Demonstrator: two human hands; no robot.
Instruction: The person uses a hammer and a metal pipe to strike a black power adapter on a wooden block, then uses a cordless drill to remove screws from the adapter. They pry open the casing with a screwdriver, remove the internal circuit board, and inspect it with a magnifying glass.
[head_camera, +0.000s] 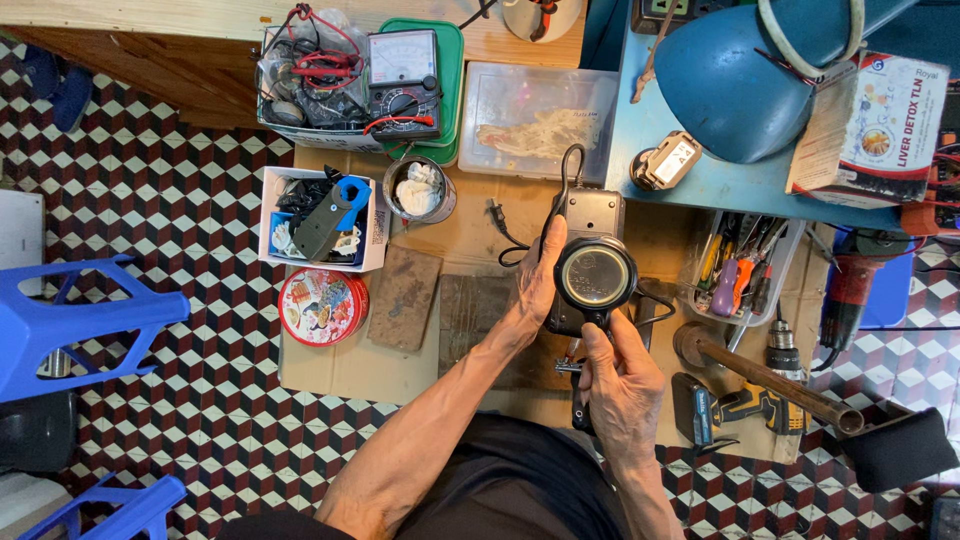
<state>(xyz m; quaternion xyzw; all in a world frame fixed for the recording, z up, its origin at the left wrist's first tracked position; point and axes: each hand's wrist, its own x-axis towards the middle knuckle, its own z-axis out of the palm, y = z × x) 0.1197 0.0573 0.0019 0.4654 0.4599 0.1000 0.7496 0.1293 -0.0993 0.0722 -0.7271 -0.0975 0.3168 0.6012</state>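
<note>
My left hand (540, 275) wraps the left side of a grey box-shaped device (590, 215) with a black cord running from its top. My right hand (625, 385) grips the black handle of a round magnifying glass (596, 276), held flat over the device so the lens covers its lower part. Both forearms reach up from the bottom of the view. The part of the device under the lens and my fingers is hidden.
A round red tin (322, 306), a brown block (404, 297), a white box of parts (320, 218), a metal cup (418, 189) and an analog multimeter (402, 82) lie left. Right: a screwdriver tray (745, 270), rusty pipe (770, 380), cordless drill (735, 405), blue lamp (730, 85).
</note>
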